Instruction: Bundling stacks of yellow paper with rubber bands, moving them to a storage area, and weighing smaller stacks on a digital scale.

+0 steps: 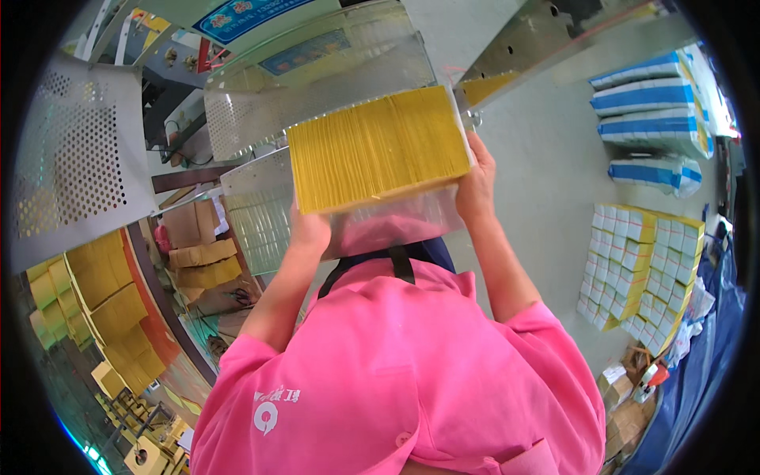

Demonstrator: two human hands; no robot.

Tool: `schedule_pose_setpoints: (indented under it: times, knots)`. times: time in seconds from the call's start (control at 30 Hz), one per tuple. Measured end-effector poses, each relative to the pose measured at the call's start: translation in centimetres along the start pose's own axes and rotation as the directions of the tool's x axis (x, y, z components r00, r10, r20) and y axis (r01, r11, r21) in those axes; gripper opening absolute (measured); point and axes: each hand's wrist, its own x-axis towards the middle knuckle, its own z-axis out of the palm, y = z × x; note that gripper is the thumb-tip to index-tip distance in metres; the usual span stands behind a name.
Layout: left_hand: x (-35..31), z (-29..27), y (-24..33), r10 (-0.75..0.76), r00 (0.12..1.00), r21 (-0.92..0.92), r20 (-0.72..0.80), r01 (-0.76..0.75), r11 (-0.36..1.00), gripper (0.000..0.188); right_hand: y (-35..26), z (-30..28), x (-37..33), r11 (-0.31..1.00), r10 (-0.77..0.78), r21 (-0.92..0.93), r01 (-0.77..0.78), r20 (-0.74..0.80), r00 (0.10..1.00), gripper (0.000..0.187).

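A thick block of yellow paper sheets [380, 146], their edges facing up in fine ridges, is held in front of me between both hands. My left hand [311, 229] grips its near left corner, its fingers mostly hidden by the block. Around the right end is my right hand [476, 180], its thumb side showing at the corner. A pale sheet or board edges the block's right side. Under and behind the block lies a shiny metal tray [257, 210]; a clear cover [317, 75] rises beyond it.
To the left stands a perforated metal panel [79, 150], with stacks of yellow paper [119, 309] below. A metal machine arm [546, 47] juts in at upper right. Blue-and-white packages [645, 99] and bundled yellow-and-white stacks [633, 269] stand on the floor at right.
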Motion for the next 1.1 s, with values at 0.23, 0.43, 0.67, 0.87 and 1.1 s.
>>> schedule_pose_setpoints:
  times: [0.23,0.43,0.67,0.87,1.1]
  knots:
    - [-2.7,2.5,10.6,-0.351,0.929,0.473,-0.115,0.362,0.803,0.047,-3.5,-1.2,0.1,0.865,0.184,-0.501,-0.035,0.252,0.95,0.028]
    - [-1.3,2.4,8.5,-0.363,0.899,0.465,-0.245,0.437,0.77,0.065,2.1,-2.0,2.7,0.786,0.196,-0.619,-0.003,0.244,0.95,0.033]
    - [-1.9,1.3,7.0,-0.213,0.951,0.574,-0.225,0.306,0.76,0.061,0.8,-2.6,2.8,0.787,0.192,-0.616,0.029,0.289,0.938,0.032]
    - [-0.8,-0.5,3.3,-0.109,0.988,0.154,-0.108,0.125,0.98,0.056,1.6,-2.5,1.5,0.976,0.171,-0.188,-0.108,0.359,0.918,0.04]
    - [-0.3,-0.1,2.6,-0.16,0.987,-0.069,-0.022,0.158,0.985,0.059,0.8,-1.3,0.3,0.976,0.215,-0.085,-0.198,0.291,0.932,0.044]
